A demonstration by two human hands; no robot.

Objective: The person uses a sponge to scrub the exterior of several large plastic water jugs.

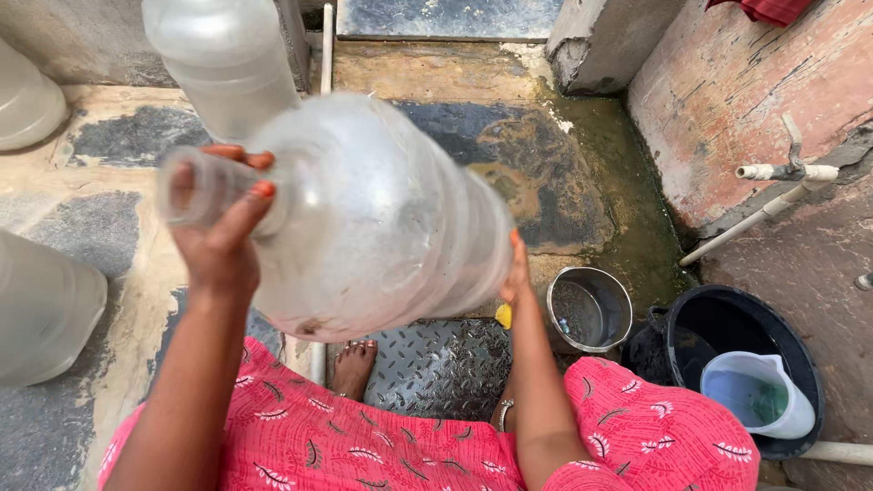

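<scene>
I hold a large clear plastic water jug (373, 218) sideways above my lap, its neck pointing left. My left hand (218, 236) grips the neck with the fingers wrapped over it. Behind the jug's base my right hand (516, 273) presses against it, and only its edge and thumb show. A small yellow thing (503, 315) sits just below that hand; I cannot tell what it is. The jug is blurred. My foot (353, 364) rests on a metal tread plate (446, 364) beneath.
Another clear jug (223, 59) stands at the top left, and two more (41, 309) lie at the left edge. A steel pot (591, 309) sits by a black bucket (791, 364) holding a plastic mug (759, 391). A tap (791, 168) juts from the wall on the right.
</scene>
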